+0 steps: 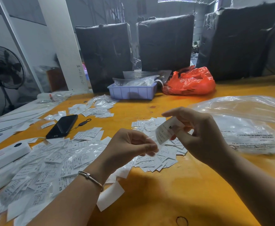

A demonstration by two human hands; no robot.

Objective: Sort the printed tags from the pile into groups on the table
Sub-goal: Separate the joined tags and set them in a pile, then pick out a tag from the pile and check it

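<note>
Two hands up over the orange table (149, 111), right hand (197, 134) pinching one printed tag (165, 130), left hand (130, 147) nipping a thin clear scrap, big pile (40, 167) lower left, smaller group (158, 154) beneath.

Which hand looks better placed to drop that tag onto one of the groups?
Probably the right hand: it pinches the printed tag directly above the sorted group. The left hand pinches only its lower corner.

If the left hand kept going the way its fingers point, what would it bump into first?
Probably the white printed tag held up by the right hand. The left hand points right toward it, though depth is unclear; it might pass beneath.
</note>
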